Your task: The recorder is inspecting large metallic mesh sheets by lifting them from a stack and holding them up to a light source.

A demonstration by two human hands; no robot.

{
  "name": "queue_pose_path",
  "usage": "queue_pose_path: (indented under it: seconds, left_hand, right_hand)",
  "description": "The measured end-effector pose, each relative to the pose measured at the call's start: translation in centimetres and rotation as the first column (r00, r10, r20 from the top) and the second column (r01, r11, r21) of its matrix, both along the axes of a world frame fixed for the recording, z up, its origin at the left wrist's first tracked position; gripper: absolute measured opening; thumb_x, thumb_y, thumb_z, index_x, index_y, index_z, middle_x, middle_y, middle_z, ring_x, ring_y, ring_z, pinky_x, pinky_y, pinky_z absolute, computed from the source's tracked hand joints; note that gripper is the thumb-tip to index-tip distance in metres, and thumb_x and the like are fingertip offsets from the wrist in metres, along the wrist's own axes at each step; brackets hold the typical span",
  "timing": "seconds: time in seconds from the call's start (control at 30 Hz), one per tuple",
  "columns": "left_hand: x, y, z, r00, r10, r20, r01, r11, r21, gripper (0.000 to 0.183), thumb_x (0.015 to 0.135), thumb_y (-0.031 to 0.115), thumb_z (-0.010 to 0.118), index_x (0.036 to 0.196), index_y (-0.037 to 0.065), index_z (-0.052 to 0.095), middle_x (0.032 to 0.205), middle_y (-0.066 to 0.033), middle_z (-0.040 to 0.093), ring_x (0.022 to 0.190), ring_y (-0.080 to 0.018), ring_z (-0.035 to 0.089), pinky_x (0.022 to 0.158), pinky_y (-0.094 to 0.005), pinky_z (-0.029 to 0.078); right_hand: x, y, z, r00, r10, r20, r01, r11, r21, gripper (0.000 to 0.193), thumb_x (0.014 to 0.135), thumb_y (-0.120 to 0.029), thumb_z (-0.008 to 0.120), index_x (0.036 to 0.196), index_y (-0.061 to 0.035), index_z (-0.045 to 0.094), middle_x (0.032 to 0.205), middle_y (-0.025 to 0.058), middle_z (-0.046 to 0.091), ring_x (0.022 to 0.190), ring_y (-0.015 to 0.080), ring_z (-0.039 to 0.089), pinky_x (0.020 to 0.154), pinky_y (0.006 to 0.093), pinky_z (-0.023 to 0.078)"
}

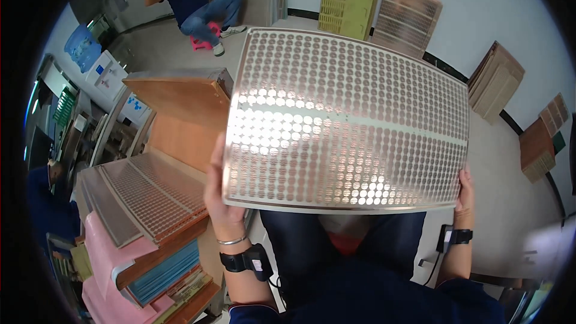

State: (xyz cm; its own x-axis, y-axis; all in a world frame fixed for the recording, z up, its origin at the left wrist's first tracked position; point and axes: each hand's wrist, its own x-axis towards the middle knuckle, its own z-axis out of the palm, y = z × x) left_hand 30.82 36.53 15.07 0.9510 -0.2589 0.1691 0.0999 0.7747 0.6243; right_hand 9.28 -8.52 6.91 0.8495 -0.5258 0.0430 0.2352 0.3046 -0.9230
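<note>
I hold a large printed circuit board panel (pixel 360 162) up in front of me, tilted, over my lap. Rows of shiny coppery round pads cover its pale face, and light glares off its left part. My left hand (pixel 219 186) grips the lower left edge, with fingers partly hidden behind the panel. At the lower right edge, my right hand (pixel 465 189) is closed on the same panel. To the left, a similar panel (pixel 159 189) lies under a clear sheet on a wooden bench.
Beside the bench rises an orange-brown board (pixel 180 99). Pink sheeting (pixel 105 246) drapes over its near side, above blue stacked sheets (pixel 165 273). More panels (pixel 408 15) lean on the far wall. A person (pixel 195 3) sits on a pink stool; another (pixel 51 204) is at far left.
</note>
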Motion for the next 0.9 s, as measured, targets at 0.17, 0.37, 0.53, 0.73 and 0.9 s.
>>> queue_pose_path:
  seconds: [0.17, 0.37, 0.53, 0.73, 0.9]
  left_hand:
    - [-1.2, -3.4, -0.9, 0.983, 0.109, -0.146, -0.161, 0.898, -0.410, 0.053, 0.093, 0.043, 0.039, 0.131, 0.004, 0.038, 0.131, -0.0123, 0.044, 0.120, -0.0230, 0.042, 0.100, -0.0377, 0.037]
    - [-7.4, -10.9, -2.9, 0.991, -0.021, -0.129, 0.017, 0.999, -0.027, 0.051, 0.093, 0.012, 0.045, 0.137, 0.006, 0.022, 0.135, -0.0105, 0.037, 0.123, -0.0220, 0.039, 0.101, -0.0389, 0.036]
    - [-5.9, -7.5, -3.7, 0.988, 0.031, -0.152, -0.029, 0.999, 0.016, 0.043, 0.093, 0.012, 0.044, 0.133, 0.003, 0.029, 0.129, -0.0129, 0.044, 0.117, -0.0243, 0.046, 0.099, -0.0394, 0.038]
    - [-5.2, -3.9, -4.3, 0.990, 0.066, -0.127, -0.051, 0.991, 0.123, 0.044, 0.094, 0.017, 0.042, 0.134, 0.001, 0.029, 0.129, -0.0129, 0.045, 0.114, -0.0221, 0.049, 0.095, -0.0355, 0.041]
    - [-5.0, -3.0, -3.6, 0.993, -0.025, -0.115, 0.048, 0.980, 0.196, 0.046, 0.093, 0.016, 0.045, 0.133, -0.001, 0.030, 0.127, -0.0138, 0.046, 0.113, -0.0219, 0.049, 0.095, -0.0349, 0.041]
  right_hand:
    - [4.2, 5.4, -1.3, 0.996, -0.071, 0.050, 0.040, 0.887, 0.460, 0.038, 0.091, -0.015, 0.049, 0.126, -0.0020, 0.043, 0.118, 0.0068, 0.054, 0.107, 0.0175, 0.053, 0.092, 0.0325, 0.044]
    - [8.0, 17.5, 0.7, 0.940, 0.262, 0.220, -0.337, 0.819, 0.463, 0.050, 0.089, -0.007, 0.051, 0.133, -0.0034, 0.029, 0.128, 0.0078, 0.046, 0.114, 0.0207, 0.049, 0.098, 0.0379, 0.040]
    - [7.7, 15.2, 2.1, 0.931, 0.278, 0.236, -0.355, 0.839, 0.411, 0.047, 0.093, -0.026, 0.044, 0.132, -0.0018, 0.031, 0.134, 0.0149, 0.040, 0.119, 0.0274, 0.045, 0.096, 0.0423, 0.042]
    - [7.1, 8.9, 5.3, 0.936, 0.176, 0.306, -0.284, 0.892, 0.353, 0.053, 0.097, -0.037, 0.028, 0.132, 0.0028, 0.033, 0.127, 0.0223, 0.046, 0.113, 0.0321, 0.051, 0.096, 0.0451, 0.042]
    - [6.1, 6.7, 4.4, 0.925, 0.359, 0.123, -0.379, 0.880, 0.287, 0.058, 0.095, -0.041, 0.034, 0.129, 0.0055, 0.037, 0.122, 0.0208, 0.052, 0.106, 0.0262, 0.057, 0.090, 0.0356, 0.047]
